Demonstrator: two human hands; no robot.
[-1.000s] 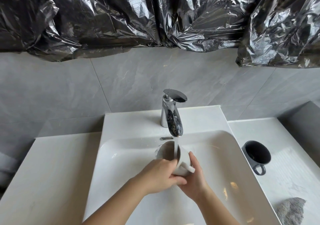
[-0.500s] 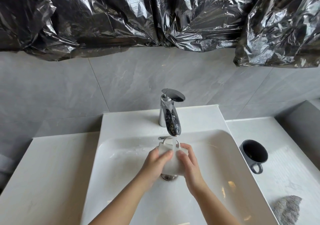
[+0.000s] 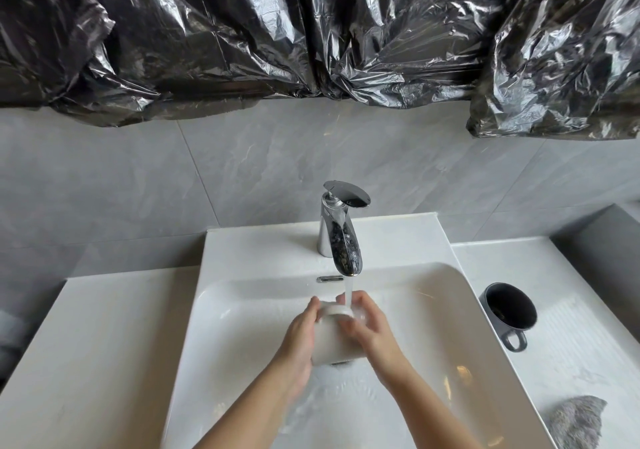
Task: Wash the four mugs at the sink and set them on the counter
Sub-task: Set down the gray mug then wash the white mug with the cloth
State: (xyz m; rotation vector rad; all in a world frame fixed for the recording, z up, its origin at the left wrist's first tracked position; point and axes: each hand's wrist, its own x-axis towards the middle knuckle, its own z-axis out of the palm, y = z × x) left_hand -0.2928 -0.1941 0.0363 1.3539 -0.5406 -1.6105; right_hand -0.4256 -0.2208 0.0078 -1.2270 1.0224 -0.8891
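Under the tap (image 3: 341, 240), left hand (image 3: 299, 339) and right hand (image 3: 375, 336) clasp the white mug (image 3: 332, 343), fingers (image 3: 363, 305) curled round it, long axis pointing tapward; bench (image 3: 581, 355) lies rightward, nearer the right hand.

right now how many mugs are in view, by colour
white mug: 1, gripped by the left hand and right hand under the tap
dark grey mug: 1, on the counter right of the sink
total: 2
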